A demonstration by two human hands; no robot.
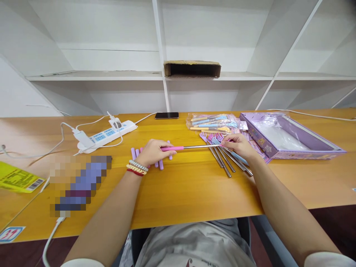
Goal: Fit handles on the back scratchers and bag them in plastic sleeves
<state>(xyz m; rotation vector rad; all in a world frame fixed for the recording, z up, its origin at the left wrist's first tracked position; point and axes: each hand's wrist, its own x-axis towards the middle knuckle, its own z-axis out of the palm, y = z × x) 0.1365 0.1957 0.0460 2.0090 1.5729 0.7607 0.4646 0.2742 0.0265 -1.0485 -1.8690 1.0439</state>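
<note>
Grey shirt cloth (194, 246) shows below the counter's (191, 196) front edge, my forearms reaching inward on either side. Back upward, my left hand (151, 152) grips the handle of a pink-handled rod (194, 147) between the counter's front and back edges; my right hand (236, 145), fingers curled, pinches its other end.

Left hand (152, 151) and right hand (237, 145), fingers (232, 137) curled, forearms (111, 217) angled inward.
</note>
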